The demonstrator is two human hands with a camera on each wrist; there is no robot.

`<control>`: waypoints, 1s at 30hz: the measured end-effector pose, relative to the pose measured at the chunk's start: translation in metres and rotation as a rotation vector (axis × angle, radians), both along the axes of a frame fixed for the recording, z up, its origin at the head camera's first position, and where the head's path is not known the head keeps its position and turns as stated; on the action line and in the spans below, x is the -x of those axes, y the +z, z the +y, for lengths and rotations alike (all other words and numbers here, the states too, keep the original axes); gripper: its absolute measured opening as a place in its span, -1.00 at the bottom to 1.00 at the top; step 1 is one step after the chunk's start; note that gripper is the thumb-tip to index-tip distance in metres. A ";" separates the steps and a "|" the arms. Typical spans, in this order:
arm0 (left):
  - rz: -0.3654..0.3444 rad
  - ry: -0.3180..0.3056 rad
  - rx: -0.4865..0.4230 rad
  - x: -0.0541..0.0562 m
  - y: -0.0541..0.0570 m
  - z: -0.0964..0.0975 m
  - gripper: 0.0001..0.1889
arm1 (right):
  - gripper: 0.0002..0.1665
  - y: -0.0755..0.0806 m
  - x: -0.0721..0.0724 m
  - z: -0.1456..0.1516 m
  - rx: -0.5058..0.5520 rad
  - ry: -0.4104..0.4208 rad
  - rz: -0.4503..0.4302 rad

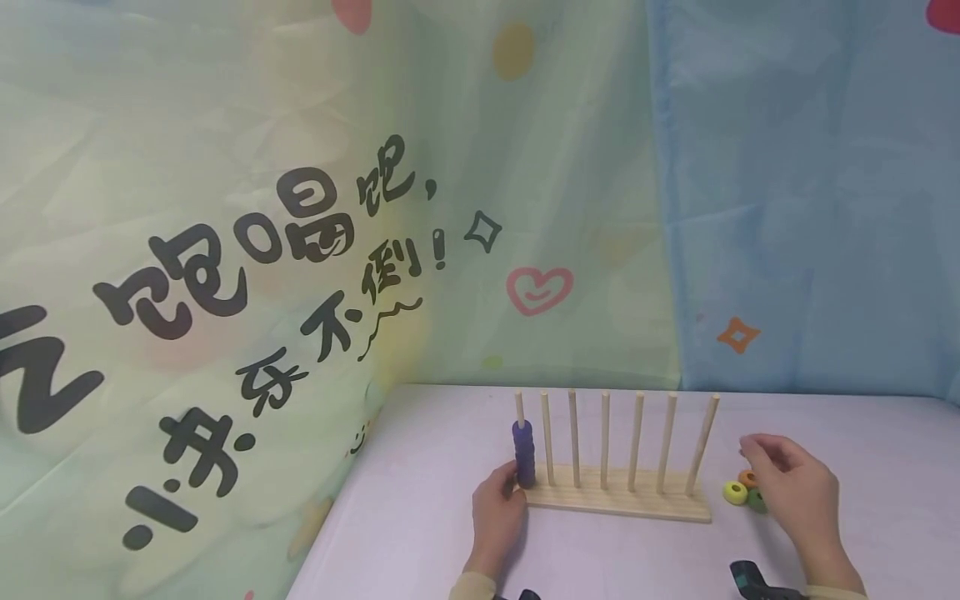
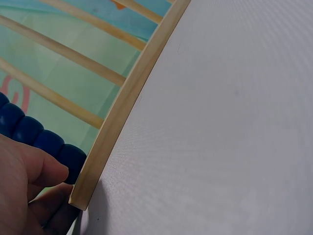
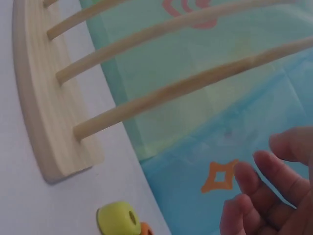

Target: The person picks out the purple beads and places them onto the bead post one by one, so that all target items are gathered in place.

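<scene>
A wooden peg rack (image 1: 618, 497) with several upright pegs stands on the table. Its leftmost peg carries a stack of purple beads (image 1: 523, 454), which look dark blue in the left wrist view. My left hand (image 1: 498, 512) holds the rack's left end, the thumb (image 2: 51, 169) beside the lowest bead and other fingers against the base's end. To the right of the rack, my right hand (image 1: 797, 483) hovers with loosely bent fingers and nothing between them. Near it lie a yellow bead (image 1: 735, 492), an orange bead (image 1: 747, 477) and a green bead (image 1: 757, 501), the last partly hidden by the hand.
A pale cloth covers the table (image 1: 600, 558). Behind it hangs a printed curtain (image 1: 585, 192) with lettering and a heart, joined by a blue part at the right. Dark wrist devices (image 1: 750, 579) show at the lower edge of the head view.
</scene>
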State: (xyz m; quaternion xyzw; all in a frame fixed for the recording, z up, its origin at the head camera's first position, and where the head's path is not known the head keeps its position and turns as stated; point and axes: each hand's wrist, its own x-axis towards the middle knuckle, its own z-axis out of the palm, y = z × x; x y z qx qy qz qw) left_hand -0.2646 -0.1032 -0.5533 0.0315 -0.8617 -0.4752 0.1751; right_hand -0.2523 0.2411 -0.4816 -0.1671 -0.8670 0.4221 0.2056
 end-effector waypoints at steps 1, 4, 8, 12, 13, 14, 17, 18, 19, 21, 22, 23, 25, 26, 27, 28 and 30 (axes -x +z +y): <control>-0.001 0.001 0.002 0.000 0.000 0.000 -0.54 | -0.47 -0.002 0.001 0.001 0.007 -0.007 -0.019; 0.000 0.002 0.004 0.000 -0.001 0.000 -0.54 | -0.47 -0.008 0.004 0.005 0.019 -0.029 -0.066; 0.009 -0.001 0.009 0.000 -0.001 -0.001 -0.54 | -0.50 -0.018 0.010 0.011 0.015 -0.061 -0.117; 0.007 -0.005 0.011 0.000 -0.002 -0.001 -0.54 | -0.51 -0.028 0.014 0.015 0.018 -0.077 -0.164; 0.006 -0.006 0.008 0.001 -0.002 -0.001 -0.54 | -0.51 -0.031 0.015 0.016 0.019 -0.075 -0.174; 0.003 -0.006 0.005 0.001 -0.002 -0.001 -0.54 | -0.50 -0.034 0.016 0.017 0.016 -0.070 -0.188; 0.007 -0.007 0.001 0.002 -0.002 -0.002 -0.54 | -0.48 -0.042 0.019 0.022 -0.008 -0.035 -0.202; 0.010 -0.007 -0.001 0.002 -0.002 -0.002 -0.54 | -0.48 -0.044 0.019 0.023 -0.023 -0.018 -0.201; 0.011 -0.008 -0.003 0.002 -0.003 -0.002 -0.54 | -0.48 -0.046 0.019 0.024 -0.039 -0.002 -0.202; 0.015 -0.009 -0.004 0.002 -0.003 -0.002 -0.54 | -0.48 -0.048 0.019 0.024 -0.070 0.020 -0.194; 0.018 -0.010 -0.006 0.002 -0.003 -0.002 -0.54 | -0.48 -0.049 0.019 0.024 -0.085 0.025 -0.187; 0.019 -0.010 -0.008 0.002 -0.003 -0.002 -0.54 | -0.49 -0.049 0.018 0.023 -0.101 0.028 -0.181; 0.020 -0.008 -0.009 0.002 -0.003 -0.002 -0.53 | -0.51 -0.050 0.017 0.022 -0.125 0.031 -0.171; 0.024 -0.007 -0.007 0.002 -0.004 -0.002 -0.53 | -0.51 -0.051 0.018 0.022 -0.129 0.032 -0.163; 0.029 -0.006 -0.002 0.002 -0.004 -0.002 -0.53 | -0.51 -0.052 0.017 0.023 -0.138 0.034 -0.157; 0.028 -0.003 0.000 0.002 -0.005 -0.002 -0.54 | -0.52 -0.052 0.017 0.023 -0.146 0.036 -0.150; 0.027 -0.001 0.006 0.002 -0.005 -0.002 -0.54 | -0.52 -0.053 0.017 0.023 -0.158 0.040 -0.149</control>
